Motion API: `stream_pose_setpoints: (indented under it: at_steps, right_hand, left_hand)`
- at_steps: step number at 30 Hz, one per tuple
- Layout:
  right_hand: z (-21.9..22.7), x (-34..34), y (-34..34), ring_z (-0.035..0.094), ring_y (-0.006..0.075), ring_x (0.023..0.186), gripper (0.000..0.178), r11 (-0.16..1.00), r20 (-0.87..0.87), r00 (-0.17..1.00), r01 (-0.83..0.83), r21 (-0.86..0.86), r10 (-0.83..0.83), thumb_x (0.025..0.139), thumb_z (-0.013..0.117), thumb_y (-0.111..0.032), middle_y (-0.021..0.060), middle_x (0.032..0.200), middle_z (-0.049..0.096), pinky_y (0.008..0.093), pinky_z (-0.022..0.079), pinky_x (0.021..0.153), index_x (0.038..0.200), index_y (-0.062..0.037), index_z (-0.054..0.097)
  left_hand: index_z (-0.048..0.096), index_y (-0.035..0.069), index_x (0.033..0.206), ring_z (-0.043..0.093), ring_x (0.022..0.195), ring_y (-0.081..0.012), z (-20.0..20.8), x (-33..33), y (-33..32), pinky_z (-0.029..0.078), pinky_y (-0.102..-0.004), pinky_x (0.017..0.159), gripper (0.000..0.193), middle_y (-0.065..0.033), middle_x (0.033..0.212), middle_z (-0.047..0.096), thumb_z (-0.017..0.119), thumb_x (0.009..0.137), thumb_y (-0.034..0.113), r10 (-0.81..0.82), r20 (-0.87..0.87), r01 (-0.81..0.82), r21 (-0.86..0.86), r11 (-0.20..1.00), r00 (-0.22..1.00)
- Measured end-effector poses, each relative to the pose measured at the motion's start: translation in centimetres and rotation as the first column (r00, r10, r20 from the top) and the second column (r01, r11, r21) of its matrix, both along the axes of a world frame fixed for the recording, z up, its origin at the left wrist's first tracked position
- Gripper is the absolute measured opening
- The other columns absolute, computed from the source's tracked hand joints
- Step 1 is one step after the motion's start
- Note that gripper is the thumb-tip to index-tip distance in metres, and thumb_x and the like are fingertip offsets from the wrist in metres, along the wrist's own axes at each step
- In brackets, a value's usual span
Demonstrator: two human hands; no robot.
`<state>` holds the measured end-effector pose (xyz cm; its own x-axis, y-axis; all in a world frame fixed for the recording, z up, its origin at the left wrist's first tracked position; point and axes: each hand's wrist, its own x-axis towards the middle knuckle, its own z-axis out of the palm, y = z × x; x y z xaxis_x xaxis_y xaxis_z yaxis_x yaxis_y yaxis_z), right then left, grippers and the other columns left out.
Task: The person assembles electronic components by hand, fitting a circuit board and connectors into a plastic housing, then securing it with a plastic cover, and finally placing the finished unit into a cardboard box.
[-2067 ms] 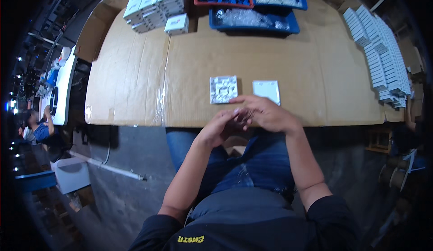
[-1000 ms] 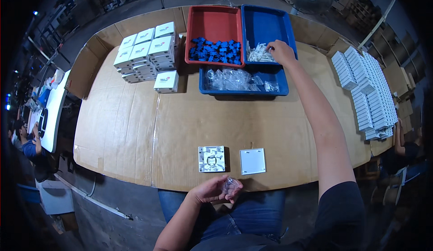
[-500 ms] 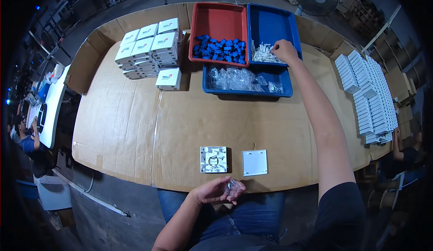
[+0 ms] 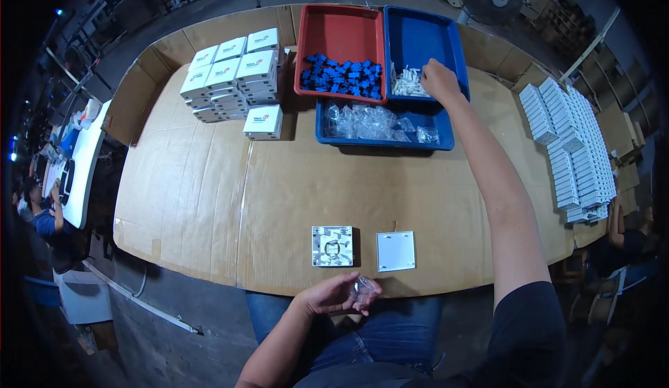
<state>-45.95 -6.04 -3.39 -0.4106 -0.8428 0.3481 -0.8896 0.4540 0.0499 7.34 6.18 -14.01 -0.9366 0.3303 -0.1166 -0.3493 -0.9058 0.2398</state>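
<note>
Near the table's front edge, my left hand (image 4: 329,295) is closed around a small clear plastic bag (image 4: 364,290). My right arm stretches to the far right tray, a blue one (image 4: 424,33). There my right hand (image 4: 440,81) is curled over small white plastic pieces (image 4: 407,83); its fingertips are hidden, so what they pinch does not show. In front of me an opened square white box base (image 4: 332,246) lies with its inner side up. Beside it on the right rests a flat white cover (image 4: 396,251), its inside facing up.
A red tray (image 4: 341,26) holds blue plastic parts (image 4: 341,76). A nearer blue tray (image 4: 383,144) holds clear bags (image 4: 366,122). White boxes (image 4: 223,74) are stacked at the left, more white units (image 4: 578,154) at the right. Cardboard walls (image 4: 143,95) edge the table.
My right hand has shifted slightly and turned over the white pieces, its fingers curling in more. My left hand stays in place with the bag. The whole view has moved a little.
</note>
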Motion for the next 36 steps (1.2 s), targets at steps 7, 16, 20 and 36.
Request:
stream_pose_setpoints:
  at_steps: [7,16,20,36]
  right_hand:
    - [0.2,-0.7,0.8,0.068,0.0366,0.1,0.009,0.995,0.188,0.981,0.054,-0.078,-0.039,0.085,0.071,-0.014,0.0134,0.106,0.067,0.0474,0.056,0.087,0.088,-0.0061,0.073]
    - [0.5,-2.0,2.0,0.069,0.0346,0.101,0.01,0.977,0.251,0.968,0.026,-0.21,0.028,0.088,0.07,-0.014,0.0144,0.103,0.071,0.0461,0.056,0.088,0.091,-0.0062,0.074]
    - [1.6,-1.6,1.4,0.072,0.0341,0.1,0.013,0.998,0.241,0.969,0.059,-0.035,-0.049,0.086,0.071,-0.015,0.0149,0.101,0.075,0.0449,0.057,0.088,0.095,-0.0082,0.076]
    - [1.3,-3.7,1.3,0.072,0.0267,0.088,0.018,0.883,0.402,0.915,0.156,-0.442,0.04,0.092,0.073,-0.022,0.0132,0.1,0.075,0.0387,0.056,0.07,0.101,-0.0062,0.074]
  left_hand:
    - [0.058,-0.006,0.134,0.067,0.1,-0.0208,0.1,0.0,0.0,0.055,-0.0413,0.094,0.061,-0.0109,0.112,0.068,0.043,0.109,0.048,0.013,-0.007,-0.013,-0.012,1.0,1.0]
    - [0.058,-0.006,0.134,0.067,0.099,-0.0222,-0.3,0.0,0.2,0.055,-0.0431,0.097,0.061,-0.0124,0.112,0.069,0.043,0.109,0.047,0.009,-0.008,-0.009,-0.011,1.0,1.0]
    - [0.058,-0.006,0.133,0.067,0.1,-0.0218,-0.3,0.0,0.1,0.054,-0.0422,0.097,0.061,-0.012,0.113,0.068,0.043,0.109,0.048,0.007,0.016,-0.007,0.0,1.0,1.0]
    - [0.057,-0.005,0.135,0.065,0.099,-0.0188,0.0,-0.8,0.2,0.053,-0.0415,0.097,0.061,-0.0094,0.113,0.066,0.04,0.11,0.048,-0.031,-0.027,0.03,-0.004,1.0,0.999]
